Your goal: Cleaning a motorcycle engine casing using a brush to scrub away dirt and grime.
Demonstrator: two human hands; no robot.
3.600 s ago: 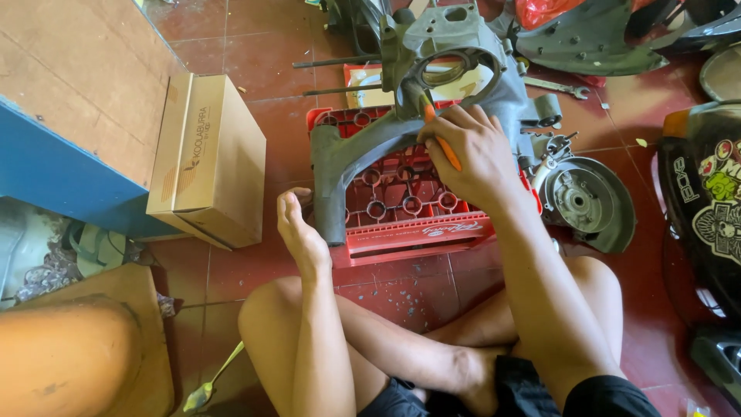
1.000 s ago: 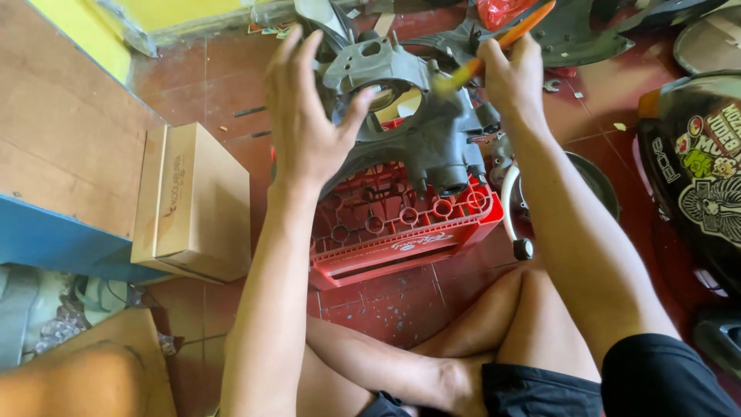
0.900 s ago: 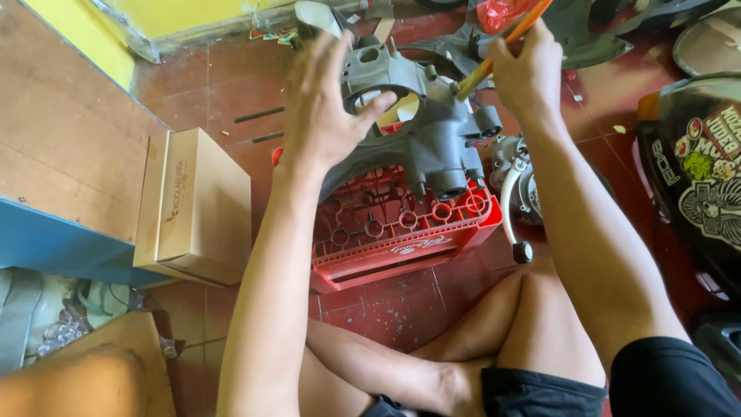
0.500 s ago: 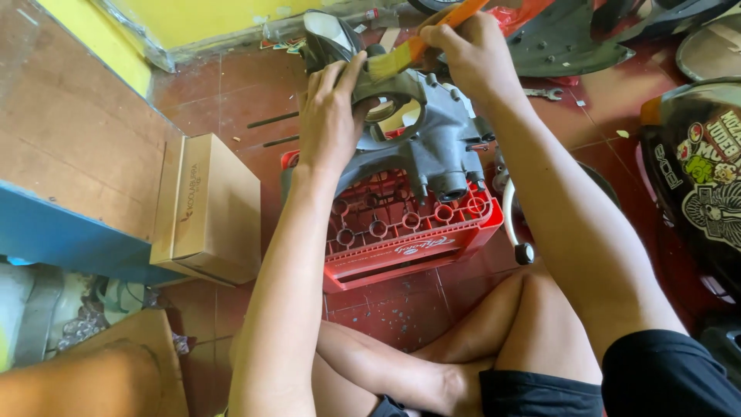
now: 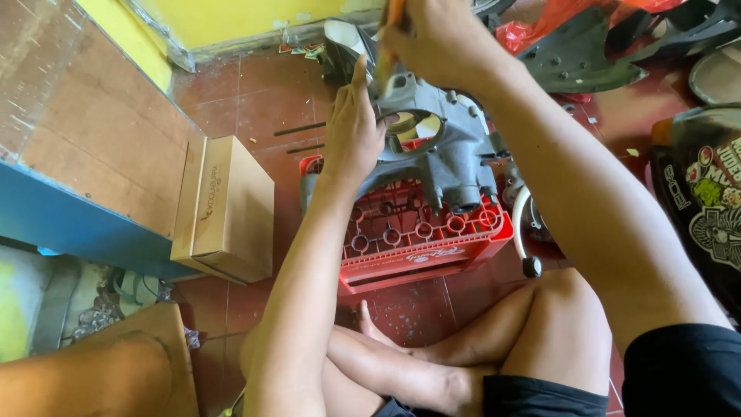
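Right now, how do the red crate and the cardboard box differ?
The red crate is an open plastic grid of round cells; the cardboard box is a closed, plain brown carton. The crate bears the grey metal engine casing, which the left hand steadies; nothing lies on the box and no hand touches it. Both sit on the red tiled floor.

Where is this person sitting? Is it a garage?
Probably a home motorbike repair spot: a grey metal engine casing rests on a red plastic crate on the tiled floor, with dark bike body panels nearby.
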